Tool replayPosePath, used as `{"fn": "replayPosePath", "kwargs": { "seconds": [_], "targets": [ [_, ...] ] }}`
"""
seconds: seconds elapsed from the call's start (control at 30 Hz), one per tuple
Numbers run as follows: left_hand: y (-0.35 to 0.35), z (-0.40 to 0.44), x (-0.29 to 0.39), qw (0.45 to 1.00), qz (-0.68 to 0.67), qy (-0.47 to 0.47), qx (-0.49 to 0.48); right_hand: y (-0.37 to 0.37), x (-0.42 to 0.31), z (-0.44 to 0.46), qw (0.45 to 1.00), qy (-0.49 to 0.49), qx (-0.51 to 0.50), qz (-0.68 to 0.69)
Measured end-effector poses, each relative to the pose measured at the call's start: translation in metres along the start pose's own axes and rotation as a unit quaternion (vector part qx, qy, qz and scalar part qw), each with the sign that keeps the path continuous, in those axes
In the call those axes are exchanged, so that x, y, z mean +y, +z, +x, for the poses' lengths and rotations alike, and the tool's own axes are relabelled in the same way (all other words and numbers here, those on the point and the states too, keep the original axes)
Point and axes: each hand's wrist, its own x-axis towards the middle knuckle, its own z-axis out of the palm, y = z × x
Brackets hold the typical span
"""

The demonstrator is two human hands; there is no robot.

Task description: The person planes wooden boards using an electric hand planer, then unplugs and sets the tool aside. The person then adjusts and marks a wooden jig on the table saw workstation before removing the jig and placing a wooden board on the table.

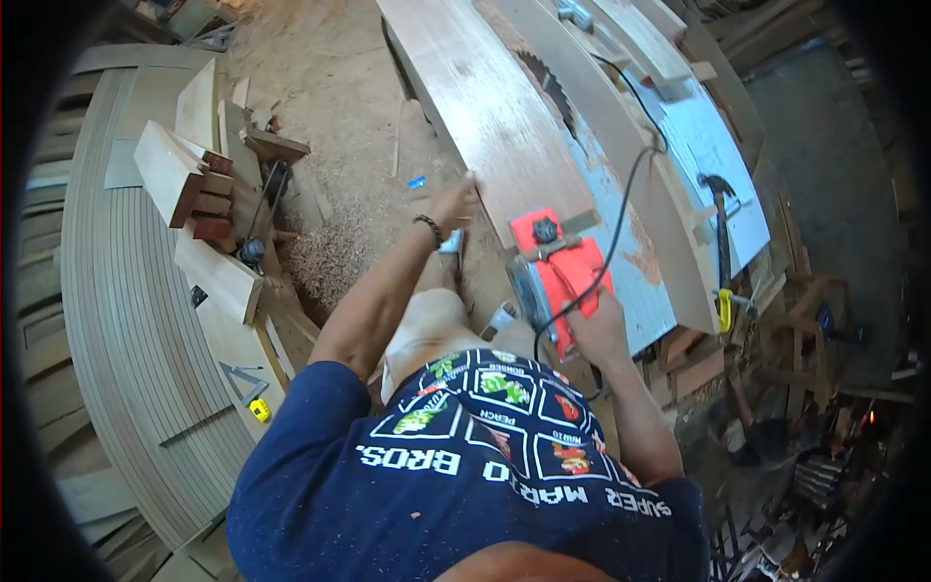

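My right hand [596, 325] is wrapped round the handle of a red electric planer [577, 267], which sits at the near end of a long wooden board [504, 116]. A black cord loops over the planer and runs up across the bench. My left hand [454, 206], with a dark bracelet at its wrist, is at the board's left edge; its fingers are bunched and partly hidden, so whether they grip the edge is unclear.
A circular saw blade [551, 89] sticks up right of the board. A hammer [721, 218] and yellow clamp [724, 308] lie further right. Wood blocks [170, 175], a yellow tape measure [260, 409] and shavings [330, 257] are at left.
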Motion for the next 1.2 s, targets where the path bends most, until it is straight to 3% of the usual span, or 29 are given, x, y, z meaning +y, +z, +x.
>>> {"fn": "replayPosePath", "kwargs": {
  "seconds": [0.07, 0.13, 0.17, 0.23, 0.3, 0.37, 0.43, 0.47, 0.53, 0.57, 0.63, 0.67, 0.73, 0.8, 0.87, 0.9, 1.03, 1.1, 1.13, 1.2],
  "targets": [
    [0.014, 0.034, -0.033, 0.993, 0.066, 0.100, -0.014, -0.001, -0.001, -0.005, 0.999, -0.039, 0.018, -0.007],
    [0.043, 0.005, 0.017, 0.995, 0.090, -0.033, 0.024, -0.006, 0.006, -0.012, 0.997, -0.070, 0.034, -0.017],
    [0.050, -0.018, 0.057, 0.990, 0.105, -0.090, -0.013, -0.008, 0.016, -0.012, 0.999, -0.032, 0.029, 0.010],
    [0.063, -0.013, 0.051, 0.988, 0.146, -0.040, -0.016, -0.015, 0.005, -0.012, 0.996, 0.048, 0.008, 0.072],
    [0.076, 0.004, 0.026, 0.980, 0.171, -0.046, 0.092, -0.018, 0.032, -0.007, 0.999, 0.015, 0.010, 0.027],
    [0.068, -0.008, 0.043, 0.975, 0.200, -0.063, 0.072, -0.021, 0.040, -0.005, 1.000, -0.010, 0.010, -0.017],
    [0.058, -0.028, 0.053, 0.985, -0.066, -0.160, -0.020, -0.019, 0.038, -0.005, 0.999, -0.029, 0.013, -0.012],
    [0.057, -0.027, 0.039, 0.975, -0.132, -0.176, -0.001, -0.018, 0.037, -0.005, 0.999, -0.037, 0.013, -0.012],
    [0.048, -0.039, -0.001, 0.976, -0.089, -0.197, 0.015, -0.016, 0.028, 0.000, 0.999, -0.029, -0.007, -0.019],
    [0.037, -0.031, -0.057, 0.984, 0.015, -0.164, -0.068, -0.015, 0.022, 0.001, 1.000, -0.017, -0.009, -0.023],
    [0.038, -0.091, -0.040, 0.962, 0.191, -0.116, -0.153, -0.011, 0.010, 0.011, 0.997, -0.057, 0.006, -0.043],
    [0.044, -0.115, -0.030, 0.955, 0.214, -0.133, -0.158, -0.012, 0.004, 0.015, 0.998, -0.055, 0.005, -0.044],
    [0.054, -0.155, 0.003, 0.974, 0.122, -0.074, -0.175, -0.011, -0.005, 0.020, 0.998, -0.013, -0.004, -0.061],
    [0.065, -0.172, 0.017, 0.977, 0.058, -0.087, -0.187, -0.009, -0.007, 0.024, 0.998, -0.010, 0.000, -0.068],
    [0.073, -0.174, 0.011, 0.953, -0.012, -0.025, -0.300, -0.010, -0.010, 0.034, 0.997, -0.013, 0.004, -0.075],
    [0.079, -0.178, 0.017, 0.950, -0.023, -0.034, -0.311, -0.011, -0.011, 0.037, 0.997, -0.022, 0.003, -0.073],
    [0.080, -0.189, 0.076, 0.945, 0.049, -0.105, -0.305, -0.009, -0.015, 0.048, 0.995, -0.056, 0.010, -0.078],
    [0.081, -0.191, 0.089, 0.956, 0.200, -0.058, -0.207, -0.008, -0.019, 0.054, 0.996, -0.041, 0.002, -0.077],
    [0.082, -0.191, 0.088, 0.957, 0.197, -0.058, -0.207, -0.008, -0.022, 0.057, 0.997, -0.025, -0.007, -0.075],
    [0.083, -0.190, 0.087, 0.978, 0.160, 0.032, -0.134, -0.006, -0.022, 0.064, 0.997, -0.019, -0.013, -0.070]
  ]
}}
